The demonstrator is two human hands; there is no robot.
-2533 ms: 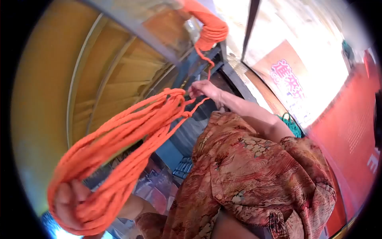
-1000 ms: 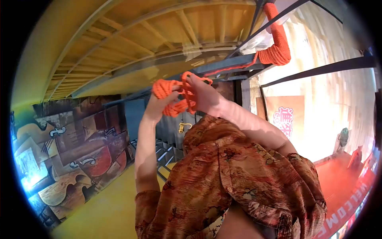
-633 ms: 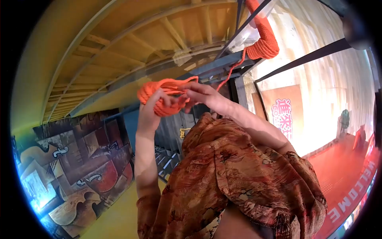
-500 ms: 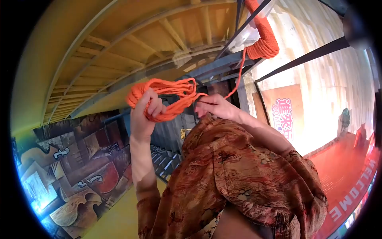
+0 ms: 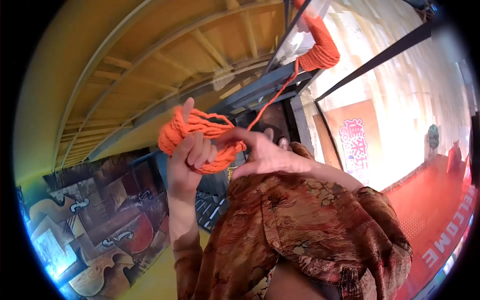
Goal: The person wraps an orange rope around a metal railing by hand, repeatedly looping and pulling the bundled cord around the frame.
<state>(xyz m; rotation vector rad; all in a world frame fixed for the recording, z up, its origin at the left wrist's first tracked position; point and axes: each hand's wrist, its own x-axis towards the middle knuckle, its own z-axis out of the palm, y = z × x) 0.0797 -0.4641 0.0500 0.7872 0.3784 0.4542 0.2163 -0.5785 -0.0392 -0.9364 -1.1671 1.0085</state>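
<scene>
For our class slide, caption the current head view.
Left hand grips looped orange rope, right hand alongside, below an orange-wrapped bar.

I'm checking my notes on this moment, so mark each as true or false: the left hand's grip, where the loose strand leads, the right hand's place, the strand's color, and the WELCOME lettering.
1. The left hand grips the orange rope bundle. True.
2. An orange strand runs up to the tightly wound orange coil. True.
3. The right hand is up on the wound coil. False: the right hand is down at the bundle, near the left hand.
4. The strand is green. False: it is orange.
5. WELCOME is written on a red surface. True.
</scene>
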